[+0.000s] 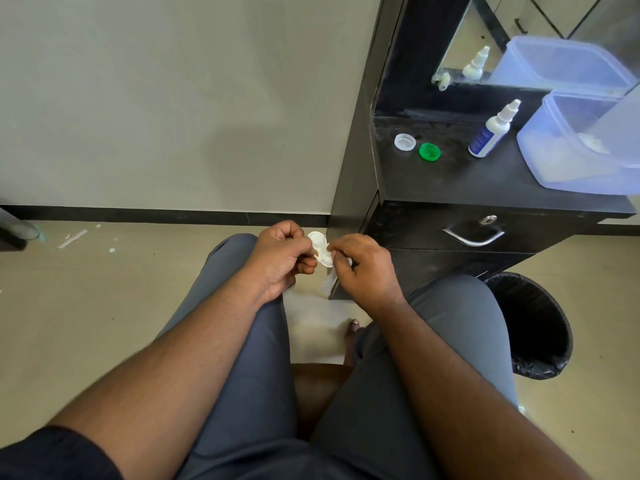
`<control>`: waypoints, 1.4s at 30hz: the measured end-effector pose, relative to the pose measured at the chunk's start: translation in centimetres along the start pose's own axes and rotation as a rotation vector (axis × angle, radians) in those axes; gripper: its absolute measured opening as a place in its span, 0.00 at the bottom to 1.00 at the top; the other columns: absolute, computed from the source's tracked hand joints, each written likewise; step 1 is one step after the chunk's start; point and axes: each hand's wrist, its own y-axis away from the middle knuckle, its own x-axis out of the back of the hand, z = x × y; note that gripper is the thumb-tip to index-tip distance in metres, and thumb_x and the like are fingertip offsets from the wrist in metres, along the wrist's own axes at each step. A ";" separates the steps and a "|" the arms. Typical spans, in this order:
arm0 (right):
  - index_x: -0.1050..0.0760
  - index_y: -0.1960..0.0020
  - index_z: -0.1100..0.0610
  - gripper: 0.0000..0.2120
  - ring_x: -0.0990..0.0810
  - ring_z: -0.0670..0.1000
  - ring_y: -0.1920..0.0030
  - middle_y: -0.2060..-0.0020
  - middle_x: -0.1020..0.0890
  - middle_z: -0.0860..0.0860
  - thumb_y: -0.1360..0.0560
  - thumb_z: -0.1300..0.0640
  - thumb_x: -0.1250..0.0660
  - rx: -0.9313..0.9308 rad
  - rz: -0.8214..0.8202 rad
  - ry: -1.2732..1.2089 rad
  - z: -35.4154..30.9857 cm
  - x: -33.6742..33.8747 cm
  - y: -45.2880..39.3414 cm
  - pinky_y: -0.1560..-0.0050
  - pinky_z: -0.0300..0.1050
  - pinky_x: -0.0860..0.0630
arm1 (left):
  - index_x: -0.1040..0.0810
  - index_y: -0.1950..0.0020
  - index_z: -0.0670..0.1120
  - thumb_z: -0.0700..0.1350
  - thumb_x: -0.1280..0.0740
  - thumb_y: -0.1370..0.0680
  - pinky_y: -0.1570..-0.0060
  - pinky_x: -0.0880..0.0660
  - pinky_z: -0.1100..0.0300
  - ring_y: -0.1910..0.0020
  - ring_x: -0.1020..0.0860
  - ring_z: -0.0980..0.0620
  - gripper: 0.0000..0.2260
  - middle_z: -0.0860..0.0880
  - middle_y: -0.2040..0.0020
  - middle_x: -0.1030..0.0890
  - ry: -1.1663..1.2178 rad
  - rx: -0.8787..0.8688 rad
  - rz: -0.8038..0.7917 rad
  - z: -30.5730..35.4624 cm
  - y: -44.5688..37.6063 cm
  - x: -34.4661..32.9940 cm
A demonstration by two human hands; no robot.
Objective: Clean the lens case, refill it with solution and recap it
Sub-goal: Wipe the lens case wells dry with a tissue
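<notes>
Lens case [320, 249] sits at frame centre, held above the knees between both hands. Left hand [280, 258] pinches its left edge, fingers curled. Right hand [362, 268] pinches the right edge; a white scrap, possibly tissue, shows under that hand. Both caps [405, 142] [429, 152] lie off on the counter [450, 181], upper right, near the bottle [491, 131]. Judgement: case is light, rigid plastic, likely slippery when wet; hold by the rims or the bridge, wells upward.

A single head-worn wide-angle view looks forward and steeply down, close over the person's lap
</notes>
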 end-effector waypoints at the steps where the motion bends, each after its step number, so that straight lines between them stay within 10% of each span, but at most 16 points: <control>1: 0.19 0.50 0.60 0.08 0.22 0.51 0.52 0.55 0.17 0.53 0.25 0.64 0.35 -0.018 0.010 -0.007 0.0 0.1 -0.1 0.51 0.49 0.22 | 0.33 0.67 0.44 0.25 0.37 0.28 0.79 0.29 0.65 0.80 0.26 0.52 0.16 0.46 0.77 0.26 -0.004 -0.006 -0.007 -0.1 -0.1 0.0; 12: 0.19 0.53 0.60 0.06 0.22 0.48 0.54 0.57 0.17 0.53 0.26 0.64 0.34 0.103 -0.077 0.063 -0.1 0.2 0.0 0.51 0.41 0.25 | 0.34 0.68 0.45 0.26 0.33 0.30 0.75 0.27 0.61 0.76 0.26 0.50 0.18 0.40 0.67 0.28 -0.102 -0.118 -0.042 -0.9 -0.4 0.3; 17: 0.18 0.52 0.60 0.07 0.22 0.41 0.56 0.56 0.19 0.50 0.27 0.67 0.33 -0.185 0.167 -0.219 0.7 1.1 -0.6 0.52 0.30 0.25 | 0.33 0.63 0.45 0.27 0.33 0.29 0.71 0.26 0.58 0.73 0.26 0.47 0.16 0.38 0.64 0.25 -0.178 -0.159 -0.063 -1.0 -0.3 0.3; 30: 0.17 0.52 0.61 0.06 0.21 0.52 0.53 0.56 0.18 0.54 0.29 0.66 0.29 0.112 -0.038 -0.045 0.3 1.0 -0.2 0.53 0.45 0.22 | 0.33 0.51 0.49 0.30 0.41 0.22 0.69 0.28 0.58 0.65 0.29 0.47 0.13 0.41 0.60 0.27 -0.357 -0.215 -0.200 -1.3 -0.3 0.2; 42: 0.18 0.53 0.57 0.03 0.24 0.42 0.58 0.58 0.21 0.48 0.26 0.60 0.30 -0.307 0.036 -0.208 0.2 -0.2 -0.1 0.59 0.27 0.28 | 0.36 0.49 0.53 0.30 0.39 0.25 0.67 0.30 0.54 0.66 0.30 0.46 0.17 0.40 0.63 0.28 -0.402 -0.277 -0.241 -2.0 0.0 -0.3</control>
